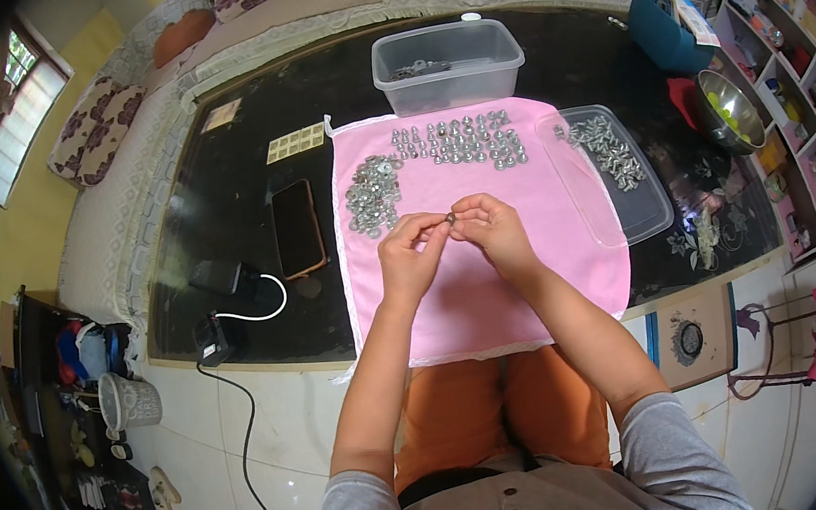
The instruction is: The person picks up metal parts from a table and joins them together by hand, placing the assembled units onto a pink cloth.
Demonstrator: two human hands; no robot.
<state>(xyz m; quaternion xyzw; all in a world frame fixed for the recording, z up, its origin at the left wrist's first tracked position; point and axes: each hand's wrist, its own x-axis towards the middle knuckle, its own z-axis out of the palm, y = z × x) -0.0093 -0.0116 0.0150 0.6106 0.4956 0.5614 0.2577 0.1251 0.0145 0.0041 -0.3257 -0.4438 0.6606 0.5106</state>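
Over the middle of a pink cloth [483,297], my left hand [412,254] and my right hand [492,233] meet at the fingertips. Both pinch a small metal piece [450,218], maybe a screw with a washer; the fingers partly hide it. Left of my hands lies a heap of flat round washers [373,195]. Beyond my fingers stand several rows of small silver screw-like pieces [461,141], heads down. To the right, a shallow clear tray [647,218] holds a pile of loose silver screws [608,152].
A clear plastic bin [455,88] with dark parts inside stands behind the cloth. A phone [297,229], a yellowish card [296,144] and a charger with a white cable [273,306] lie to the left. At the right are a metal bowl [729,113] and a blue container [662,35].
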